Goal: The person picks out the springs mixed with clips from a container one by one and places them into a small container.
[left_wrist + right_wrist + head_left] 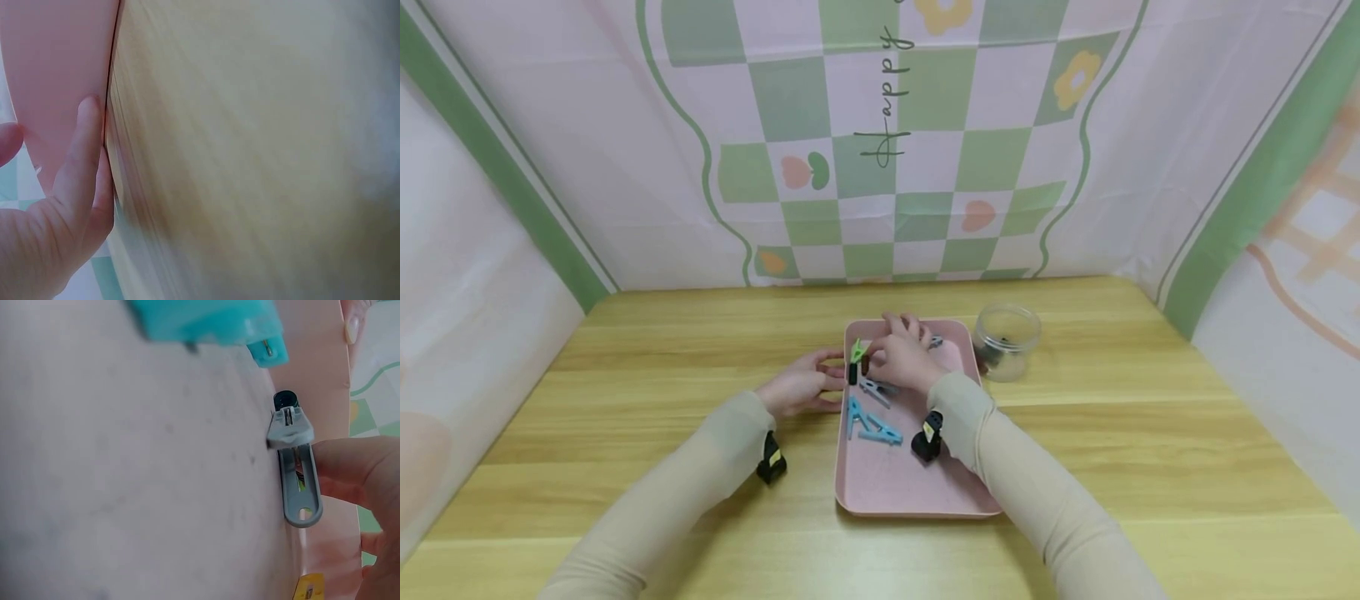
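Against the left outer wall of the pink tray (917, 496) rests my left hand (801, 383); its extended fingers touch the wall in the left wrist view. My right hand (904, 358) reaches into the tray's far left part, fingers bent down beside a light green clip (858, 351) and a small black cylinder (852, 374). What its fingertips touch is hidden. A grey clothespin (301, 487) lies just in front of these fingers in the right wrist view. Nearer me are two blue clothespins, one (855, 415) by the wall and one (881, 431) beside it.
A clear round jar (1007, 342) with dark contents stands right of the tray. Another grey clip (936, 342) lies at the tray's far end. In the right wrist view a yellow clip (309, 587) shows by the wall. A printed cloth (865, 208) hangs behind the wooden table (700, 333).
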Motion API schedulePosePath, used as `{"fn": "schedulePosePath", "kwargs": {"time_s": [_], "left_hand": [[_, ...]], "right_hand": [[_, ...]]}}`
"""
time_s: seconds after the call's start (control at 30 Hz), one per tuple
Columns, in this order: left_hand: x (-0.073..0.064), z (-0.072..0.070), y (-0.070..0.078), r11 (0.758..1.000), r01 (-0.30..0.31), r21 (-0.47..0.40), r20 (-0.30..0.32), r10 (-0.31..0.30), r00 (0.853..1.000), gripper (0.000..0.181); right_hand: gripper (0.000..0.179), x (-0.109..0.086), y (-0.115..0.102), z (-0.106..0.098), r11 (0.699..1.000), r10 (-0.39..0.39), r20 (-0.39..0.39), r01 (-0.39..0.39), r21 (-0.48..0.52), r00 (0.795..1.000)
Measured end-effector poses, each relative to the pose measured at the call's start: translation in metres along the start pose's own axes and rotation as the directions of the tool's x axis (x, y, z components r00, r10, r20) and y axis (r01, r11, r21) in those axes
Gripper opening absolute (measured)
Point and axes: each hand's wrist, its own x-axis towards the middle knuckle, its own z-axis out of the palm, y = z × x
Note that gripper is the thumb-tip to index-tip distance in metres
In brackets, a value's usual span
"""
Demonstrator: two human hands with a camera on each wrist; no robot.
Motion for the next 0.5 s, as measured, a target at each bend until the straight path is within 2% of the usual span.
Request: {"fn": "schedulePosePath", "kwargs": {"time_s": [0.5], "left_hand": [[0.0, 0.001, -0.001, 1.0, -0.012, -0.001, 0.003, 0.012, 1.0, 0.06]], "right_hand": [[0.024, 0.001, 0.012, 0.001, 0.997, -0.011, 0.003, 0.011, 0.074, 1.0]]}}
